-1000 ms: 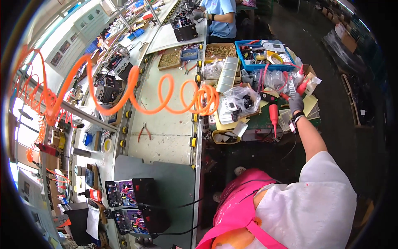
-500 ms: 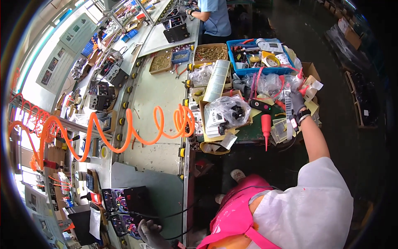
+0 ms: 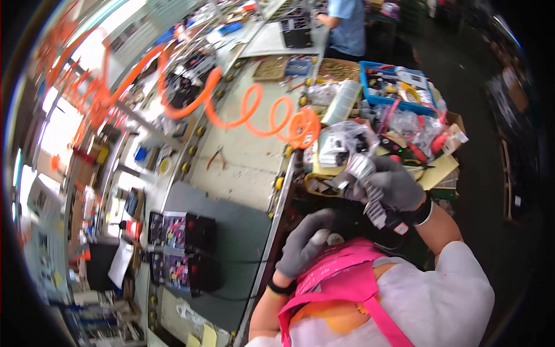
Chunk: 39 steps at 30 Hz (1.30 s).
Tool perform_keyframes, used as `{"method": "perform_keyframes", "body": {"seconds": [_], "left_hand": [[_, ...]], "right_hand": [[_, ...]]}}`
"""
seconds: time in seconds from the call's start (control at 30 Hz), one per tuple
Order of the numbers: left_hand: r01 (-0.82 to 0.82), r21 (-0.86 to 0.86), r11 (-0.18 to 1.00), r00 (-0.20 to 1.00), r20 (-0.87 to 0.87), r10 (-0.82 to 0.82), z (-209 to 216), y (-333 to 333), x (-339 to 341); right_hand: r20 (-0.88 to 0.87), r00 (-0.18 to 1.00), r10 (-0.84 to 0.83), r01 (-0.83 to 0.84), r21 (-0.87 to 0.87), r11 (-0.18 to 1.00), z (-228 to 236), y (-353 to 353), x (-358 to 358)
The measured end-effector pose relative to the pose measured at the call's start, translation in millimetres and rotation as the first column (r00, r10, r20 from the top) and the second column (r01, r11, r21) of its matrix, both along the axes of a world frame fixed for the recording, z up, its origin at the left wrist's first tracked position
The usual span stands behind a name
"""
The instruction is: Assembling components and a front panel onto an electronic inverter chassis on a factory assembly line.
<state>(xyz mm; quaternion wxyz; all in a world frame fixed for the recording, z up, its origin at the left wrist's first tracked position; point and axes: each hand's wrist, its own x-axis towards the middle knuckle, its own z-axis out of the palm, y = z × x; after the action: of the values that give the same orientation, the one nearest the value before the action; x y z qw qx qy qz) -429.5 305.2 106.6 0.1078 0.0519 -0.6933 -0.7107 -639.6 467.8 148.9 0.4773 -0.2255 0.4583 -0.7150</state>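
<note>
Silvery strip (image 3: 374, 214) is in the right hand (image 3: 396, 185), which is raised in front of the body, not far from the clear plastic bag (image 3: 359, 136). The gloved fingers of this hand are clamped around the strip, and parts of it show above and below them. Such a hold near the middle probably lets both ends hang freely without much bending. Because of the blur, I cannot tell what the strip is made of.

The left hand (image 3: 303, 243), gloved too, is just in front of the pink apron (image 3: 347, 283). Its fingers and thumb are bent and stand apart, and I see nothing between them; this seems to leave it free beside the strip.

Farther out, behind the bag, the blue tray (image 3: 399, 106) gathers many small items, I suppose because its walls prevent them from scattering. To the left, on the main worktop (image 3: 243, 168), a grey sheet (image 3: 240, 222) lies under two black units (image 3: 201, 232), perhaps to protect them from scratches. Their colourful inner sides face away from the person. Pliers (image 3: 218, 155) rest on the bare surface beyond. Above, an orange coiled hose (image 3: 215, 78) hangs, and its loops presumably allow stretching.
</note>
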Motion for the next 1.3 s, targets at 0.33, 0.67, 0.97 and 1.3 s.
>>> {"method": "perform_keyframes", "body": {"seconds": [0.33, 0.67, 0.97, 1.3], "left_hand": [[-0.46, 0.54, 0.704, 0.821, -0.042, 0.569, -14.3, -19.6, 104.9], [-0.641, 0.681, 0.354, 0.543, 0.076, 0.836, -37.6, -22.4, 191.9], [-0.695, 0.369, 0.617, 0.661, -0.007, 0.75, -36.7, 29.8, 215.6], [-0.779, 0.341, 0.526, 0.552, -0.026, 0.834, -24.9, 22.5, 199.5]], "right_hand": [[-0.168, 0.64, 0.75, -0.747, 0.093, 0.658, -41.7, -111.1, 163.1], [-0.303, 0.305, 0.903, -0.922, 0.143, 0.36, -60.4, -155.0, 212.4], [-0.388, 0.647, 0.657, -0.718, -0.021, 0.695, -44.6, -201.2, 252.3], [-0.246, 0.68, 0.691, -0.708, 0.026, 0.706, -82.5, -225.7, 238.7]]}}
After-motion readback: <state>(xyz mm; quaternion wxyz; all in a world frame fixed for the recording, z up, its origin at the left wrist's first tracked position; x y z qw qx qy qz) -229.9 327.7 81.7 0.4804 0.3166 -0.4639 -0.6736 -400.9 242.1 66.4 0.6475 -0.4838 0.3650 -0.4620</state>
